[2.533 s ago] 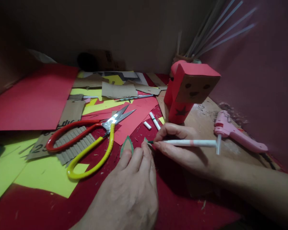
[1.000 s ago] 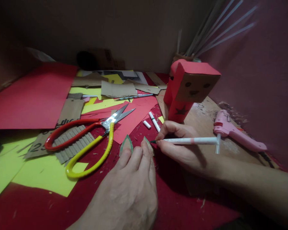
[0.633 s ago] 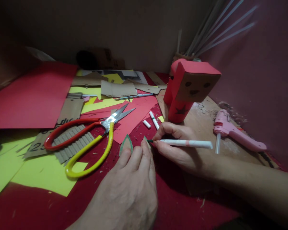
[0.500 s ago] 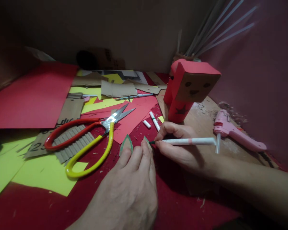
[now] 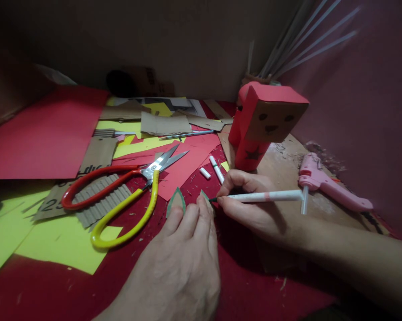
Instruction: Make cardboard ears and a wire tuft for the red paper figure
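My right hand [image 5: 250,203] grips a white felt-tip marker [image 5: 267,196] in a pinch. The marker's dark green tip touches the right edge of a small pointed cardboard piece [image 5: 204,195]. A second pointed cardboard piece [image 5: 176,198], leaf-shaped with a green border, lies just to its left. Flat on the table, my left hand [image 5: 184,249] presses both pieces down with outstretched fingertips, which cover their lower parts. Beyond my hands lie a short white marker cap [image 5: 205,173] and another white marker [image 5: 216,168] with a green band.
Scissors [image 5: 147,176] with red and yellow handles lie with blades parted, left of my hands. A red box figure [image 5: 254,125] stands on a brown board [image 5: 288,165], beside a pink glue gun [image 5: 331,187]. Red paper [image 5: 43,138], yellow paper [image 5: 63,249] and cardboard scraps cover the left side.
The marker in my right hand has tilted very slightly, its back end a little higher. My left hand and the cardboard pieces stay in place.
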`<state>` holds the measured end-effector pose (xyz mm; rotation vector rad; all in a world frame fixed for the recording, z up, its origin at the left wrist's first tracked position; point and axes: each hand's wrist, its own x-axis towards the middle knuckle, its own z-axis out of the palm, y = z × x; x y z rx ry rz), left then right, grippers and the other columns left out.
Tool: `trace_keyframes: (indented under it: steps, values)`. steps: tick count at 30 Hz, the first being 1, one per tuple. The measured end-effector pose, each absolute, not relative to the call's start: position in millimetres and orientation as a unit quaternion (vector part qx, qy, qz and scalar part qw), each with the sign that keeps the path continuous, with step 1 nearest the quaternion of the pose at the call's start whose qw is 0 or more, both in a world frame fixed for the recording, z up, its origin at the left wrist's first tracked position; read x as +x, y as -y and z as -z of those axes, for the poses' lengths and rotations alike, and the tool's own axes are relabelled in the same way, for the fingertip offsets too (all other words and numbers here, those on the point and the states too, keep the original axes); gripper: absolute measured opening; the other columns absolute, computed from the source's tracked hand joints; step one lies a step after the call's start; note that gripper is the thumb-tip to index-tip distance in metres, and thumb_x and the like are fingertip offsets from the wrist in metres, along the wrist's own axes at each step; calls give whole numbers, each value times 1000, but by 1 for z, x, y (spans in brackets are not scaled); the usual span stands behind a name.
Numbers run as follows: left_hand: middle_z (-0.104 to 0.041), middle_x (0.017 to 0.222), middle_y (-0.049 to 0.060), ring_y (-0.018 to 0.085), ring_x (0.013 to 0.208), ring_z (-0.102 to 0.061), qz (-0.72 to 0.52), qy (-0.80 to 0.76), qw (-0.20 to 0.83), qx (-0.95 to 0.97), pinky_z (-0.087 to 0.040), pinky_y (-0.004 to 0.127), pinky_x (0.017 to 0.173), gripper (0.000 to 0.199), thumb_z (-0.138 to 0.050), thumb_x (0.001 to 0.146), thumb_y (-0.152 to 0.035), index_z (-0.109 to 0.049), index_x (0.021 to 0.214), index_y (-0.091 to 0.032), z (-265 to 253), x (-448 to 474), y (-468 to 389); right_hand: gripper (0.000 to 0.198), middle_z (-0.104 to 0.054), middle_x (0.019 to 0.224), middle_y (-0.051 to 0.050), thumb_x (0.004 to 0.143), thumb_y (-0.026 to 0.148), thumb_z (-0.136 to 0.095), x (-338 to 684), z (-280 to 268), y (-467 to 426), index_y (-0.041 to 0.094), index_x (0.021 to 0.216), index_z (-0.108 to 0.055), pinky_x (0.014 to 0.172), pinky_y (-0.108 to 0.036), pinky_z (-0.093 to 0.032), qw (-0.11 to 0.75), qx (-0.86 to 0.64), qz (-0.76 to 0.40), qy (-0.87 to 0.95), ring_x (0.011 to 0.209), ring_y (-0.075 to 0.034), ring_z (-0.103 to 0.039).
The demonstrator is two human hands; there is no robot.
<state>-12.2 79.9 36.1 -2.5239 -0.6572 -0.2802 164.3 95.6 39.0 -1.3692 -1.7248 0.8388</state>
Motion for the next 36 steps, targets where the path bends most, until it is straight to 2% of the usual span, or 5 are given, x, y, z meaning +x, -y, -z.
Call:
trace_keyframes:
  steps: [9, 16, 24, 30, 36]
  values:
    - [-66, 115, 24, 35, 98, -63, 96, 248, 263, -927, -44, 47, 85, 47, -31, 84, -8, -67, 113, -1, -38, -10, -81, 5, -53, 63, 4, 80, 14, -57, 163, -40, -96, 16, 76, -57, 49, -18, -37, 377, -534, -323, 684, 56, -8, -46]
    - [-68, 113, 22, 34, 97, -64, 119, 248, 277, -921, -44, 47, 84, 47, -31, 83, -8, -69, 110, -3, -34, -11, -81, 10, -52, 60, 5, 75, 8, -56, 164, -39, -96, 17, 70, -55, 48, -18, -36, 380, -546, -315, 677, 54, -7, -45]
    - [-66, 115, 24, 34, 97, -64, 96, 246, 258, -929, -44, 47, 85, 48, -30, 84, -6, -66, 114, -1, -36, -12, -80, 5, -53, 64, 4, 80, 13, -57, 163, -37, -97, 17, 76, -57, 50, -18, -37, 386, -524, -321, 688, 56, -8, -46]
    - [-65, 116, 24, 35, 100, -63, 93, 244, 261, -929, -43, 48, 86, 47, -30, 84, -7, -65, 115, 0, -36, -11, -80, 8, -53, 62, 4, 76, 10, -56, 164, -39, -97, 16, 72, -55, 49, -18, -37, 386, -541, -307, 681, 55, -7, -45]
    - [-66, 115, 25, 35, 97, -64, 100, 243, 258, -929, -44, 47, 84, 47, -30, 84, -7, -67, 113, -1, -38, -12, -81, 7, -52, 62, 4, 78, 12, -57, 163, -37, -97, 17, 73, -56, 48, -17, -36, 394, -531, -322, 677, 55, -7, -45]
